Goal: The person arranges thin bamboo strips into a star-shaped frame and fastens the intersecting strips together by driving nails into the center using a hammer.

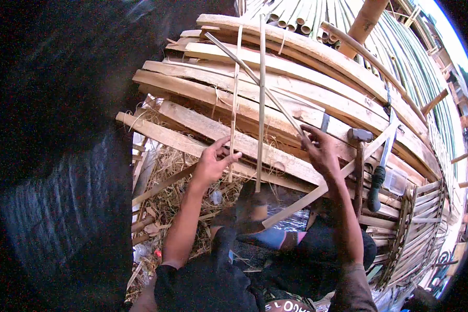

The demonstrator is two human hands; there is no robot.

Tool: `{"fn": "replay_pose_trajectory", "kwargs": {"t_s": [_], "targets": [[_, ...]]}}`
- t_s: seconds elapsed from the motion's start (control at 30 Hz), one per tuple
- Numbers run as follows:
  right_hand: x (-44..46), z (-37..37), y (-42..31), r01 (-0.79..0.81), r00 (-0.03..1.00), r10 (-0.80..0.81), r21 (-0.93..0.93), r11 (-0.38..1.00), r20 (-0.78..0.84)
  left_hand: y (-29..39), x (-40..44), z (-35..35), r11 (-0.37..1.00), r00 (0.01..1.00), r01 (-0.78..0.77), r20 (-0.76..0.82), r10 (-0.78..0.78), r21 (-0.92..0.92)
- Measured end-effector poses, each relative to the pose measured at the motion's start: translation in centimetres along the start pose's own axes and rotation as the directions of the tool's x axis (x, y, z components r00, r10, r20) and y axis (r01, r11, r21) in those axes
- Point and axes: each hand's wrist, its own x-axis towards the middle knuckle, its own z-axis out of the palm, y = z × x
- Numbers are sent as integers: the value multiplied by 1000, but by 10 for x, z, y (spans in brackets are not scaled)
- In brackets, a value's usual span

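From where I stand, the left hand [215,160] pinches a thin strip [235,104] between thumb and fingers, low down by the near edge of the planks [166,81]; it looks light, springy and easily split, so a grip nearer its middle should steady it; a middle strip [261,104] lies across the planks, unheld, its lower end past their near edge; a slanting strip [283,108] crosses it, running down to the right hand [320,151], whose fingertips look pinched on its end; I'd judge it stiffer, fine to carry from there; room seems freest off the planks' left ends, while a slat [317,191], a hammer [360,136] and a knife [379,176] crowd the right.
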Motion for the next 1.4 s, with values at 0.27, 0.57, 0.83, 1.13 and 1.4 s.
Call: {"fn": "replay_pose_trajectory", "kwargs": {"t_s": [0.27, 0.57, 0.83, 1.13, 1.4], "targets": [[6, 34, 6, 109, 991, -113, 60, 992, 66, -11, -12, -15, 990, 993, 85, 92, -75, -116], [12, 61, 28, 103, 987, -118, 137, 985, 108, -9, -18, 12, 997, 986, 4, -164, -18, -82], [6, 62, 7, 35, 996, -45, 122, 992, 82, -12, -17, 24, 813, 911, -190, -209, 355, 550], [11, 56, 9, 103, 992, -109, 98, 990, 65, -8, -18, 14, 865, 922, -168, -235, 308, 474], [12, 61, 9, 34, 994, -46, 118, 992, 99, -7, -13, 9, 961, 939, -91, -297, 170, 261]]}}
